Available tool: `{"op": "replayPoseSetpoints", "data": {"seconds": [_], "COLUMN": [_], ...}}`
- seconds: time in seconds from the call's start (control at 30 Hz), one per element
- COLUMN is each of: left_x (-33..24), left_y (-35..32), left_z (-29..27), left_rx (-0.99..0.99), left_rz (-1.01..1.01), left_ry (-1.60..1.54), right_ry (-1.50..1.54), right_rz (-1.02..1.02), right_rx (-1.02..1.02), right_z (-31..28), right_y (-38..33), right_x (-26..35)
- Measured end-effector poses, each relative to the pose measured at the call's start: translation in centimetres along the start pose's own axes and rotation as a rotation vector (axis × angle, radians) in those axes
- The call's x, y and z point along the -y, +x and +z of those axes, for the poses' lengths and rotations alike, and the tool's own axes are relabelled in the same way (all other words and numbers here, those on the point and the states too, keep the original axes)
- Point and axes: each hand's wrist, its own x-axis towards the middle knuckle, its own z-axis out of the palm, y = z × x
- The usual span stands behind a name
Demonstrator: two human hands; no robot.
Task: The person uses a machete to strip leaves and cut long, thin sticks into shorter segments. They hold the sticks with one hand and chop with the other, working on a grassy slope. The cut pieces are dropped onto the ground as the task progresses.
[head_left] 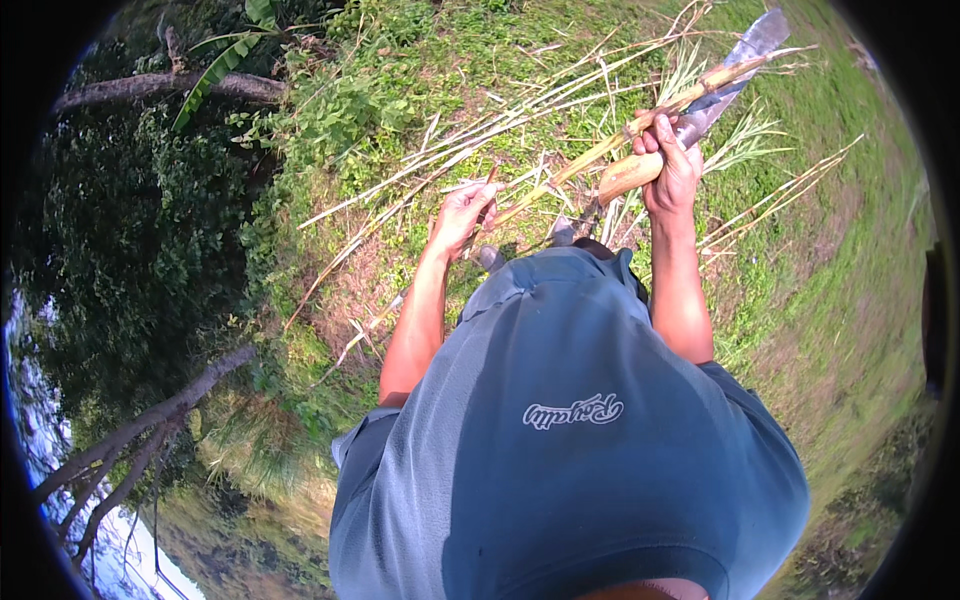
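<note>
Blue shirt (pixel 560 440) fills the lower centre, both forearms reaching up to a cane stalk (pixel 600 150).
Left hand (pixel 462 215), centre frame, has its grip closed on the stalk's lower end; right hand (pixel 672 165), upper right, grips a wooden-handled knife (pixel 700 105) laid against the stalk, above grass (pixel 800 260) strewn with dry stems (pixel 470 135).

Two hands — left hand (pixel 462 213), right hand (pixel 672 165) — one wooden-handled machete (pixel 700 115), one yellowish stalk (pixel 600 150), many cut stalks (pixel 420 175) on grass.
</note>
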Motion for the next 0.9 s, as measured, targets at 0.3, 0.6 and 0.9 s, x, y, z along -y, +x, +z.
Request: {"op": "replayPoseSetpoints", "data": {"seconds": [0.3, 0.6, 0.9], "left_x": [-1.4, 0.7, 0.8], "left_y": [-1.6, -0.2, -4.0], "left_z": [0.5, -0.4, 1.6], "left_rx": [0.331, 0.031, -0.028], "left_rz": [-0.079, -0.181, 0.455], "left_ry": [0.166, -0.003, 0.496], "right_ry": [0.177, 0.324, 0.383], "right_rz": [-0.008, 0.005, 0.037], "right_rx": [0.087, 0.135, 0.065], "right_z": [-0.3, -1.2, -3.0], "right_y": [-0.6, -0.8, 0.0], "right_x": [0.8, 0.7, 0.1]}}
